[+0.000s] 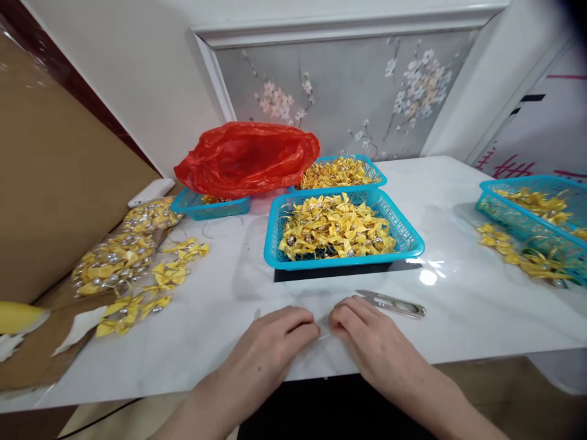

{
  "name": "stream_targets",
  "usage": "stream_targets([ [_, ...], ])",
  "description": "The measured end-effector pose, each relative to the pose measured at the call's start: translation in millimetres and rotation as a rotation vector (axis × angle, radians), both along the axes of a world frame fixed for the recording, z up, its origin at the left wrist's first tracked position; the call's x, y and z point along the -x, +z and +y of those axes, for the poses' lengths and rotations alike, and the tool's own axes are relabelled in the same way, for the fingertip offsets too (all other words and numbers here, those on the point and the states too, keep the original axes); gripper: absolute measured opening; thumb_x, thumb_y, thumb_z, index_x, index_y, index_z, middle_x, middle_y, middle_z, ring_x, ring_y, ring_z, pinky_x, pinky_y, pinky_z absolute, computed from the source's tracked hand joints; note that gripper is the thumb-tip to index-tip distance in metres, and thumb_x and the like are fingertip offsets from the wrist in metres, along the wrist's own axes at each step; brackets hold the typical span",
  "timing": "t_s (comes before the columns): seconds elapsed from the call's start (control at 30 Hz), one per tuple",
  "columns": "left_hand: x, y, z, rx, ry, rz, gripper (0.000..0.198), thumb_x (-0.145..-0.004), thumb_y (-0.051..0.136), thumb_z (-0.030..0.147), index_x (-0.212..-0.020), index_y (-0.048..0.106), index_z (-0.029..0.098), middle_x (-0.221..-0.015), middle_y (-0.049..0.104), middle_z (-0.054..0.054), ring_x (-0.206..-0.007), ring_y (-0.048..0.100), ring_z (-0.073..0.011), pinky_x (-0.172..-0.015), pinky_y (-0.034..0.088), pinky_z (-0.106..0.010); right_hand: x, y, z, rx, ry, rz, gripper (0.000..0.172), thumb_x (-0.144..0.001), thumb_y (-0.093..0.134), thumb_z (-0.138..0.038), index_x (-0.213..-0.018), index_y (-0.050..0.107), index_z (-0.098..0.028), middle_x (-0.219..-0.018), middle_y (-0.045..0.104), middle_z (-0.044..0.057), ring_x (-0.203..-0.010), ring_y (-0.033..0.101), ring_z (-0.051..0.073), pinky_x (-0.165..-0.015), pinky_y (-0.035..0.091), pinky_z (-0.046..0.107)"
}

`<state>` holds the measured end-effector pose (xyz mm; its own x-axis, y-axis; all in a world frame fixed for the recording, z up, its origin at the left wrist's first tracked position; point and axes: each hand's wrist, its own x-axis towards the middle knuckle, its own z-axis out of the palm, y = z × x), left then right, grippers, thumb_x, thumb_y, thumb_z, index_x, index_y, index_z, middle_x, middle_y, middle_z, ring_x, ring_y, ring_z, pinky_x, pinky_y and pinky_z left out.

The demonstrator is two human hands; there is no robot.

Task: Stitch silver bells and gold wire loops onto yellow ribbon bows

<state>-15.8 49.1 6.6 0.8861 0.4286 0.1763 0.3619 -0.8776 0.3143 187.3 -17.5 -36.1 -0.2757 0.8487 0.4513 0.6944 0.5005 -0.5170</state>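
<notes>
Close to the table's front edge, my left hand (279,336) and my right hand (367,333) face each other with a small gap between them. Fingers and thumb are pinched together on both. A thin pale thread (325,336) spans the gap, with one end in each pinch. Just beyond my right hand lies a pair of metal thread snips (394,304) on the white table. A blue basket (343,264) stands in front of my hands, filled with yellow ribbon pieces (339,226) that carry shiny beads.
Farther back are a second blue basket (378,183), a smaller blue tray (206,211) and a red plastic bag (247,156). Bagged yellow pieces (114,260) and loose ones (169,275) lie at the left. Another blue basket (518,223) stands at the right.
</notes>
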Motion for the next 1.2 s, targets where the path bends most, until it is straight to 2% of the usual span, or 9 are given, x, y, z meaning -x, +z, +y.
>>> stream_targets([
  [0.13, -9, 9.4, 4, -0.037, -0.056, 0.132, 0.024, -0.093, 0.047, 0.002, -0.096, 0.063, 0.02, -0.094, 0.067, -0.003, -0.084, 0.064, -0.021, -0.073, 0.052, -0.031, -3, -0.5, -2, 0.031, 0.02, 0.046, 0.022, -0.097, 0.039, -0.001, -0.093, 0.055, -0.015, -0.088, 0.058, 0.006, -0.08, 0.054, 0.022, -0.072, 0.05, 0.036],
  [0.27, -13, 9.0, 9, -0.013, -0.053, 0.178, 0.026, -0.091, 0.046, -0.002, -0.094, 0.062, 0.019, -0.096, 0.066, -0.004, -0.086, 0.062, -0.0225, -0.075, 0.051, -0.034, -5, -2.8, -6, 0.044, 0.014, 0.109, 0.022, -0.098, 0.039, -0.003, -0.097, 0.056, -0.017, -0.091, 0.058, 0.006, -0.083, 0.056, 0.021, -0.076, 0.051, 0.037],
  [0.4, -12, 3.8, 12, 0.085, 0.006, 0.115, 0.023, -0.092, 0.046, 0.002, -0.093, 0.06, 0.02, -0.091, 0.064, -0.003, -0.08, 0.062, -0.0194, -0.071, 0.05, -0.031, -2, -0.7, -8, 0.046, -0.017, 0.183, 0.023, -0.097, 0.047, -0.006, -0.114, 0.056, -0.018, -0.109, 0.059, 0.008, -0.099, 0.057, 0.022, -0.087, 0.051, 0.037],
  [0.5, -12, 5.0, 12, 0.185, 0.076, 0.014, 0.019, -0.095, 0.045, 0.006, -0.093, 0.058, 0.019, -0.091, 0.063, -0.002, -0.081, 0.062, -0.0162, -0.073, 0.05, -0.027, 6, 0.9, -5, 0.038, -0.038, 0.197, 0.023, -0.092, 0.057, -0.007, -0.112, 0.06, -0.017, -0.111, 0.06, 0.009, -0.101, 0.056, 0.026, -0.091, 0.05, 0.042],
  [0.6, -14, 10.5, 11, 0.27, 0.135, -0.071, 0.019, -0.096, 0.045, 0.008, -0.087, 0.057, 0.02, -0.087, 0.063, -0.001, -0.081, 0.062, -0.0144, -0.074, 0.049, -0.025, 15, 0.0, 1, 0.033, -0.067, 0.229, 0.016, -0.09, 0.057, -0.004, -0.097, 0.065, -0.016, -0.097, 0.064, 0.007, -0.09, 0.057, 0.025, -0.082, 0.051, 0.039],
  [0.7, -15, 16.2, 10, 0.336, 0.19, -0.128, 0.02, -0.096, 0.046, 0.01, -0.083, 0.057, 0.02, -0.083, 0.062, 0.0, -0.079, 0.061, -0.0143, -0.072, 0.048, -0.025, 19, -1.7, 5, 0.035, -0.094, 0.289, 0.02, -0.091, 0.053, -0.002, -0.083, 0.065, -0.017, -0.082, 0.064, 0.004, -0.078, 0.058, 0.021, -0.071, 0.049, 0.032],
  [0.77, -13, 19.0, 9, 0.372, 0.228, -0.153, 0.02, -0.096, 0.046, 0.013, -0.082, 0.058, 0.02, -0.082, 0.062, 0.0, -0.078, 0.06, -0.0147, -0.072, 0.048, -0.026, 18, -2.0, 5, 0.045, -0.102, 0.331, 0.022, -0.091, 0.053, -0.002, -0.085, 0.067, -0.018, -0.079, 0.063, 0.003, -0.072, 0.059, 0.018, -0.067, 0.049, 0.028],
  [0.9, -9, 21.2, 7, 0.439, 0.279, -0.174, 0.018, -0.095, 0.049, 0.016, -0.081, 0.059, 0.02, -0.08, 0.061, 0.001, -0.076, 0.059, -0.0152, -0.069, 0.047, -0.027, 16, -0.1, 4, 0.036, -0.103, 0.391, 0.029, -0.091, 0.049, -0.001, -0.096, 0.071, -0.019, -0.086, 0.061, 0.003, -0.073, 0.061, 0.014, -0.066, 0.048, 0.023],
  [1.2, -3, 19.7, 4, 0.536, 0.335, -0.228, 0.02, -0.095, 0.048, 0.02, -0.078, 0.057, 0.021, -0.08, 0.058, 0.002, -0.075, 0.056, -0.0147, -0.069, 0.045, -0.027, 15, 0.4, 3, 0.006, -0.151, 0.339, 0.029, -0.09, 0.054, -0.002, -0.097, 0.075, -0.021, -0.077, 0.056, 0.003, -0.071, 0.056, 0.017, -0.064, 0.046, 0.027],
])
